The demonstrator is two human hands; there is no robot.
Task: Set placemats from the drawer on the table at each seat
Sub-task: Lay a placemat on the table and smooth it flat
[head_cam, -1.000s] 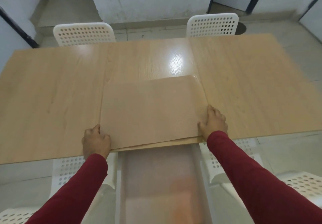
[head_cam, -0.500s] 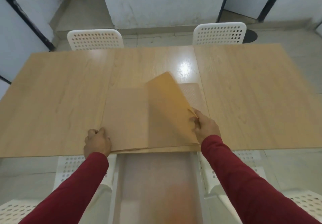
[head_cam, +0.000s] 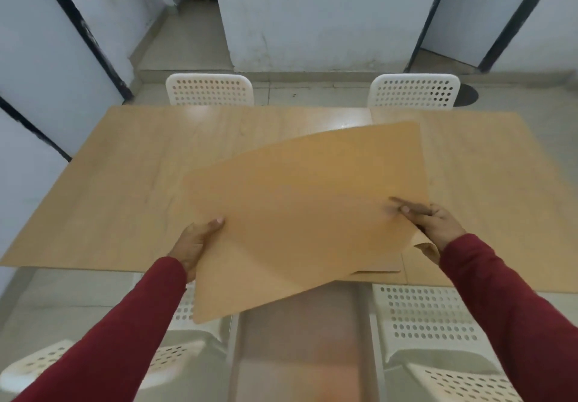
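A tan placemat (head_cam: 300, 214) is lifted and tilted above the near middle of the wooden table (head_cam: 109, 189). My left hand (head_cam: 195, 242) grips its left edge, thumb on top. My right hand (head_cam: 434, 223) pinches its right edge with fingers stretched over it. Under the raised mat, the edges of more placemats (head_cam: 380, 272) show, lying flat at the table's near edge. An open pale drawer (head_cam: 300, 348) sticks out below the table between my arms; its inside is blurred.
Two white perforated chairs stand at the far side, one left (head_cam: 209, 90) and one right (head_cam: 414, 90). More white chairs sit on my side, left (head_cam: 47, 367) and right (head_cam: 431, 317) of the drawer. Grey walls and dark-framed doors lie beyond.
The top placemat has come up off the stack and now hangs tilted in both hands. My left hand moved from the stack's corner onto the mat's left edge. The view tipped upward.
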